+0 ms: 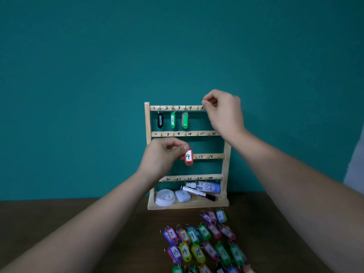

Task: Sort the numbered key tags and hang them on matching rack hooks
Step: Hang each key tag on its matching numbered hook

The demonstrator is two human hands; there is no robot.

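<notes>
A wooden key rack (pixel 147 154) with numbered hooks stands on the table against the teal wall. On its top row hang a black tag 1 (pixel 160 120), a green tag 2 (pixel 172 120) and a green tag with a pink rim (pixel 185 120) at hook 3. My left hand (pixel 163 152) pinches the top of a red tag marked 4 (pixel 188 157) in front of the third row. My right hand (pixel 222 109) is up at the rack's top right, beside hook 5. Its fingers are curled, fingertips together, with nothing plainly held.
Several coloured numbered tags (pixel 204 245) lie in rows on the brown table (pixel 78 223) in front of the rack. The rack's bottom shelf holds a white round lid (pixel 165 197), a small white block (pixel 182 195), a marker (pixel 198 193) and a lying bottle (pixel 208 187).
</notes>
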